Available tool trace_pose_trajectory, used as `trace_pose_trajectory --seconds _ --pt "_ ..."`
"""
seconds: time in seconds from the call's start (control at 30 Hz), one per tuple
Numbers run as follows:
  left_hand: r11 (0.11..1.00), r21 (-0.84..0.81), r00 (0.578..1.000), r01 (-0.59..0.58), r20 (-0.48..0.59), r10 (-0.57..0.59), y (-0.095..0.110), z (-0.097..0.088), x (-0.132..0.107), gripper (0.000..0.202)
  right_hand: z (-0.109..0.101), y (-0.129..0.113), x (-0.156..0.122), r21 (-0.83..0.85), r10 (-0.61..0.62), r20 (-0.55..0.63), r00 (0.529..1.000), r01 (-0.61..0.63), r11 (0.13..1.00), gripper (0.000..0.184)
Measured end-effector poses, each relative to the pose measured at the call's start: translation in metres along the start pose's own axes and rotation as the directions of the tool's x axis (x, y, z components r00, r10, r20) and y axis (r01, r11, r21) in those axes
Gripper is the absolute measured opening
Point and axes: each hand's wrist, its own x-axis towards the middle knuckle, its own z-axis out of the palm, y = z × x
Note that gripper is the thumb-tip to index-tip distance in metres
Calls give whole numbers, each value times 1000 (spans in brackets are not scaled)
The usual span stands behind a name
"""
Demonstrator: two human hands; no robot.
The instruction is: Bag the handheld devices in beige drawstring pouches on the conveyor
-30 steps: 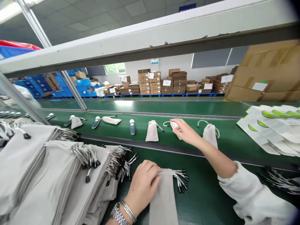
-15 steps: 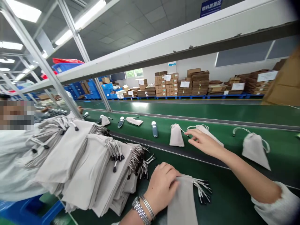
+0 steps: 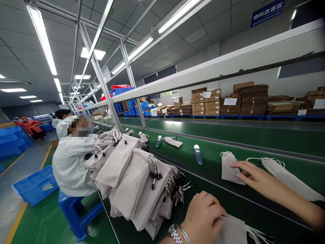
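Observation:
My left hand, wearing a watch and bangles, curls its fingers on the edge of a flat grey drawstring pouch at the bottom. White cords with dark ends trail from that pouch's right side. My right hand reaches over the green belt with its fingers stretched out. Its fingertips overlap a small upright-lying pouch; whether they touch it I cannot tell. Under and behind the right forearm lies another pouch. A grey-blue device with a white cap rests on the belt to the left.
A big stack of flat pouches with bunched cords lies left of my left hand. Beyond it a co-worker in white sits on a blue stool. Farther along the belt are another device and pouch. A white beam crosses above.
The view has swung left, so the belt and stack appear farther right and more of the co-worker shows. My right fingertips have come over the small pouch. My left hand stays on its pouch.

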Motion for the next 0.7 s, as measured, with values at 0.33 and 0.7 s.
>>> trace_pose_trajectory --seconds 0.33,0.7 --pt "978 193 996 -77 -38 86 3 -5 1 9 8 -9 -4 27 -2 15 1000 2 1000 37" --pt "985 67 983 -161 -79 166 10 -14 2 12 17 -13 -6 46 -29 36 999 27 999 35"
